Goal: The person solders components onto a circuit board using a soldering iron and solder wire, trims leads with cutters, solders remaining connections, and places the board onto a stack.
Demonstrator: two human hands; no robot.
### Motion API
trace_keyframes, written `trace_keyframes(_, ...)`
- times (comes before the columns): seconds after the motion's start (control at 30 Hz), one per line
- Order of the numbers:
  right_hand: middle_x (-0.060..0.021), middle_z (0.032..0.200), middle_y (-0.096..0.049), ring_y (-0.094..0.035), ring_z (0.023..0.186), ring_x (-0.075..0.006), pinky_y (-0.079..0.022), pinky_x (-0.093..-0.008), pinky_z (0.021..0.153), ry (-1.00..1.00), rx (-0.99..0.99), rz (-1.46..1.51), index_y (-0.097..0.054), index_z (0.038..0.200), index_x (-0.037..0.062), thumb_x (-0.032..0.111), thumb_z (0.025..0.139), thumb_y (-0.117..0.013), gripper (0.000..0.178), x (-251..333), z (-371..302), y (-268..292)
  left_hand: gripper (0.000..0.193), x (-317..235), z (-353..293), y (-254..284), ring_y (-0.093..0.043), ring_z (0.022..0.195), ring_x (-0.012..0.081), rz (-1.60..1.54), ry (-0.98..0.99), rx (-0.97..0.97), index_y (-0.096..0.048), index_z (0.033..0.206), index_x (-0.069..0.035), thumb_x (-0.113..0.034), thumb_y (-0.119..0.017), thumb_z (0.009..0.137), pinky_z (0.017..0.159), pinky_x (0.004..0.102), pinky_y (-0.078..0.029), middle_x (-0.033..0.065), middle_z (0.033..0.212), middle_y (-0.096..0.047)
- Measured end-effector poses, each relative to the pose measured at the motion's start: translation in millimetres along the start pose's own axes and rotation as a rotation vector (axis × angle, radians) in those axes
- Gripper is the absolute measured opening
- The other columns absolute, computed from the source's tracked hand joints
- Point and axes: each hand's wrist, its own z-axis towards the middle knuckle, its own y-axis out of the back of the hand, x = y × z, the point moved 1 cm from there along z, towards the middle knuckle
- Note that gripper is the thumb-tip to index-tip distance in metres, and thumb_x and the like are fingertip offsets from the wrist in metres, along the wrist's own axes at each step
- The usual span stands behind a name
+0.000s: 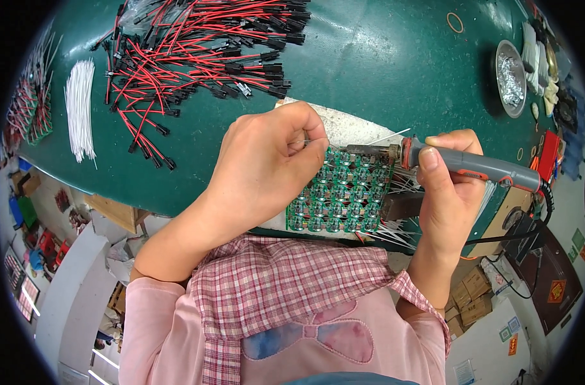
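My right hand (453,173) is closed around the grey handle of a soldering iron (491,168). Its dark tip points left, over the top edge of a green circuit board panel (337,192) made of several rows of small units. At the panel's upper left corner, my left hand (266,154) is pinched shut. A thin wire (297,142) shows between its finger and thumb, mostly hidden by them. Under the panel lies a pale board (344,122). White wires (398,234) stick out at the panel's right side, partly behind my right hand.
Red and black wires with black connectors (202,58) are heaped at the far left. Beside them lies a bundle of white wires (80,112). A metal bowl (510,78) stands far right on the green table (382,58), near a rubber band (455,23). The iron's black cord (549,205) curves down right.
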Motion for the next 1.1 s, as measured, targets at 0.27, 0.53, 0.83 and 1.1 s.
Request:
trace_keyframes(0.27,-0.0018,0.088,-0.062,-0.056,0.077,-0.0044,-0.044,-0.0189,0.07,0.009,0.004,-0.007,-0.056,0.097,0.0039,0.001,0.085,-0.07,0.019,0.5,-1.1,1.1,0.006,-2.4,-1.1,-1.7,-0.031,0.055,-0.0011,0.064,-0.013,-0.008,-0.058,0.082,-0.001,0.001,-0.063,0.085,0.048,0.0202,-0.023,-0.0087,0.06,-0.043)
trace_keyframes(0.53,0.0002,0.085,-0.058,-0.051,0.075,-0.0033,-0.04,-0.0181,0.068,0.034,-0.049,-0.018,-0.056,0.096,0.0042,0.003,0.087,-0.067,0.015,-1.1,0.1,16.3,0.005,-6.0,-1.3,9.9,-0.034,0.059,-0.0018,0.075,-0.004,-0.055,-0.063,0.093,0.0,0.001,-0.061,0.088,0.05,0.0178,-0.024,-0.0098,0.064,-0.045)
trace_keyframes(0.83,0.0012,0.084,-0.059,-0.05,0.074,-0.0026,-0.038,-0.0173,0.066,0.033,-0.057,-0.029,-0.056,0.096,0.0042,0.003,0.086,-0.068,0.016,3.7,-6.7,21.8,0.003,-14.2,2.5,-10.1,-0.03,0.055,-0.0011,0.027,-0.032,-0.007,-0.058,0.088,-0.001,0.001,-0.06,0.088,0.048,0.0188,-0.023,-0.0092,0.062,-0.04)
trace_keyframes(1.1,0.0004,0.085,-0.061,-0.052,0.074,-0.0018,-0.039,-0.0168,0.065,0.016,-0.042,-0.014,-0.056,0.097,0.004,0.002,0.086,-0.068,0.016,-1.9,-4.3,20.0,0.005,-11.8,5.1,-16.7,-0.033,0.055,0.0004,0.134,-0.105,-0.037,-0.058,0.082,0.0,0.002,-0.062,0.085,0.047,0.0206,-0.025,-0.0065,0.059,-0.044)
